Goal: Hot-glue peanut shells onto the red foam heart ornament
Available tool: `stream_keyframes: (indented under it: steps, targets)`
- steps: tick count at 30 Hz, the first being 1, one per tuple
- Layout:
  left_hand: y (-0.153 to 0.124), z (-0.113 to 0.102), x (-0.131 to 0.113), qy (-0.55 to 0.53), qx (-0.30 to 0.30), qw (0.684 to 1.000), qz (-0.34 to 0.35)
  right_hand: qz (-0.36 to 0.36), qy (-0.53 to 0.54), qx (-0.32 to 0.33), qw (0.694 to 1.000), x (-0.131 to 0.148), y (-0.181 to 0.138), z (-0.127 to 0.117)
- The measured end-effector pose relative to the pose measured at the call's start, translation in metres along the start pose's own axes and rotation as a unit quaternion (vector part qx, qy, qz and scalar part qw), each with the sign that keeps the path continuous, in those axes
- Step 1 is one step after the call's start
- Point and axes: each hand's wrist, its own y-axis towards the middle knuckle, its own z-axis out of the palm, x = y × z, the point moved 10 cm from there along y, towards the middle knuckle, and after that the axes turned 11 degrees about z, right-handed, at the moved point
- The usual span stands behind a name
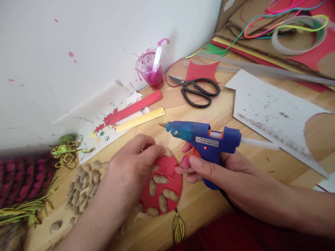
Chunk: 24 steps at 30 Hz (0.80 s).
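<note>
My right hand is wrapped round the handle of a blue hot glue gun. A red light glows on its body, a glue stick pokes out of the back, and its nozzle points left above the table. Below it lies a red paper disc with several peanuts on it. Over the disc's upper left, the thumb and fingers of my left hand are closed at a peanut by the rim. My left hand hides part of the disc. A yellow-green cord tassel hangs off its lower edge.
More peanuts are heaped left of my left forearm. Black-handled scissors, a cup of magenta paint, and red and yellow strips lie beyond. Cardboard and a tape roll stand at the right back.
</note>
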Motion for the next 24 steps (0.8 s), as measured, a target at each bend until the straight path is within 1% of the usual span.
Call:
stream_keyframes:
  steps: [5, 10, 15, 20, 24]
  targets:
    - [0.001, 0.001, -0.003, -0.01, -0.005, 1.0, 0.017, -0.005, -0.01, -0.009, 1.0, 0.003, -0.001, 0.0]
    - [0.001, 0.002, -0.002, -0.025, 0.006, 1.0, 0.01, -0.008, -0.019, -0.014, 1.0, 0.007, -0.002, 0.001]
    - [0.001, 0.001, -0.003, -0.011, 0.006, 1.0, 0.012, -0.017, -0.037, -0.013, 0.999, 0.012, -0.003, 0.004]
    - [-0.005, 0.005, -0.006, -0.01, -0.004, 1.0, 0.02, -0.009, -0.059, -0.021, 0.998, 0.01, -0.003, 0.0]
    - [-0.006, 0.005, -0.006, -0.005, 0.011, 1.0, 0.022, -0.015, -0.071, -0.028, 0.997, 0.015, -0.001, 0.002]
